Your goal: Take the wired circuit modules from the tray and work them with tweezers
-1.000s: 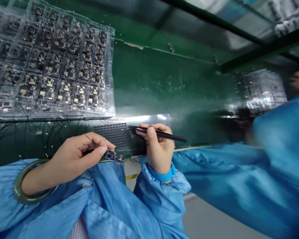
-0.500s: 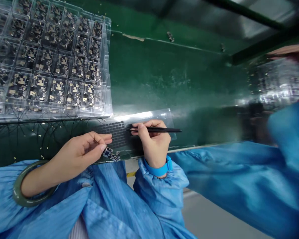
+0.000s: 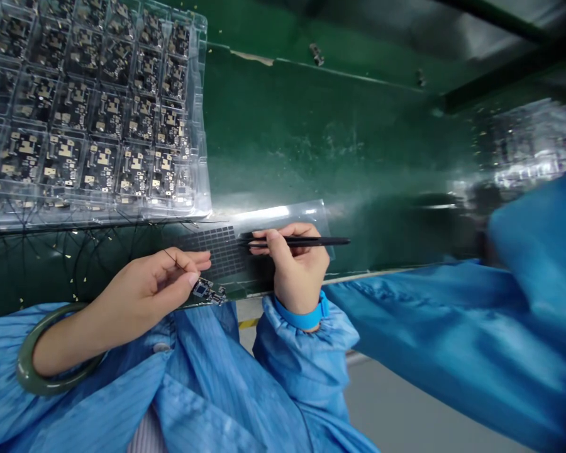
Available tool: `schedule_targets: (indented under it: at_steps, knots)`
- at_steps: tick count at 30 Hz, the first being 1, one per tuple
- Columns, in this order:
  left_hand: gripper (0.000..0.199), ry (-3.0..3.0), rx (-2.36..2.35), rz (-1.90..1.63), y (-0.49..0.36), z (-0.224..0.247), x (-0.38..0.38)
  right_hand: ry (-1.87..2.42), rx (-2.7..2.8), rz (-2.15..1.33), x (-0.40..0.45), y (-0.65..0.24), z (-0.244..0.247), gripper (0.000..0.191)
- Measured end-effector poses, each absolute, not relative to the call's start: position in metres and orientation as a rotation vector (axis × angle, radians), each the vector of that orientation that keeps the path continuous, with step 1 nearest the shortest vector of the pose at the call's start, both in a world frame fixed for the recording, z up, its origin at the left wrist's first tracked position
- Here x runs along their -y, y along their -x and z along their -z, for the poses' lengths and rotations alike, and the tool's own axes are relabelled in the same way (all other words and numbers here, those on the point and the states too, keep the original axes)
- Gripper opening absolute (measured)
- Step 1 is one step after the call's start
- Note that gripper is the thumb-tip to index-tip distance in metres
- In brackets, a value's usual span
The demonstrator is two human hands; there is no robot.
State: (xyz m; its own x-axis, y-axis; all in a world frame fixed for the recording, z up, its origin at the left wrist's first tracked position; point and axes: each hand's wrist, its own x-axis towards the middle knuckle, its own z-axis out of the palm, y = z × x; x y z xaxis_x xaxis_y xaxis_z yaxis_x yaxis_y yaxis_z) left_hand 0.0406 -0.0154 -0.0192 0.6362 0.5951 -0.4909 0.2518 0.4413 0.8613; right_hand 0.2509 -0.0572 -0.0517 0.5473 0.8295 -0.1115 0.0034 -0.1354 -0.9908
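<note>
1. I have the left hand (image 3: 144,292) pinched nearly shut on a thin wire (image 3: 177,262), with a small circuit board (image 3: 204,290) just beside the thumb tip.
2. The right hand (image 3: 295,267) grips black tweezers (image 3: 306,241), their tips just beside a dark mesh pad (image 3: 212,251) on a clear plastic sheet (image 3: 306,217).
3. A clear tray of circuit boards (image 3: 204,113) lies beyond the left hand.

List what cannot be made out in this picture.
Head view:
- Small circuit board: markings too small, edge behind left hand.
- Black tweezers: middle hidden by right hand.
- Clear tray: cut off by top and left edges.
- Shiny item, far right: blurred, partly behind blue sleeve.
</note>
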Motion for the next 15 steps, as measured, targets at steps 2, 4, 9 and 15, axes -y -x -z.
schedule_targets:
  at_steps: [2, 4, 9, 15]
  knots:
    - [0.017, -1.137, -0.902, -0.255, -0.0404, 0.0195, 0.0158, 1.558, 0.727, -0.798, 0.0571, -0.2507, 0.0526, 0.016]
    - [0.017, -1.145, -0.902, -0.257, -0.0401, 0.0199, 0.0159, 1.582, 0.743, -0.767, 0.0566, -0.2492, 0.0523, 0.016]
    - [0.016, -1.175, -0.899, -0.254, -0.0396, 0.02, 0.0149, 1.62, 0.754, -0.732, 0.0553, -0.2454, 0.0499, 0.017]
    - [0.015, -1.18, -0.901, -0.252, -0.0402, 0.0175, 0.0143, 1.646, 0.764, -0.713, 0.0551, -0.2458, 0.0506, 0.018]
